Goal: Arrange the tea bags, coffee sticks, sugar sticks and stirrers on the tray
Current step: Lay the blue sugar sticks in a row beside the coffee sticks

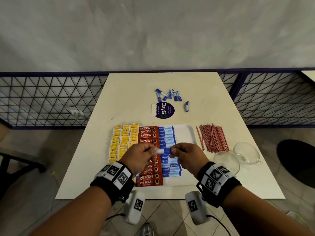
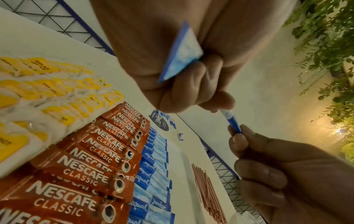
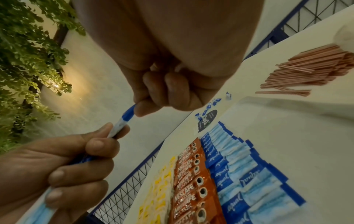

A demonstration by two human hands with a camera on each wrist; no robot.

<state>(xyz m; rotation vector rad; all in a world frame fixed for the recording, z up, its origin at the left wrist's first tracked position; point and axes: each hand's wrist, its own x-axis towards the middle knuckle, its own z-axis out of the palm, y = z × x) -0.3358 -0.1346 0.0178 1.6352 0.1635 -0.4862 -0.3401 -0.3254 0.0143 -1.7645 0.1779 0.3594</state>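
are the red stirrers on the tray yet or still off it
Off it. The stirrers lie in a loose pile on the table, right of the tray, beside its bare right part.

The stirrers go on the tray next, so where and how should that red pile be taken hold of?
Judging by their pose, grip the stirrers across the middle of the bundle, coming from above with the right hand, nearest them. They lie flat, mostly parallel, right of the tray; a few cross and may stray.

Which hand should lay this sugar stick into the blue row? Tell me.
Probably the right hand: it pinches the sugar stick directly above the blue row, while the left hand hangs over the coffee sticks.
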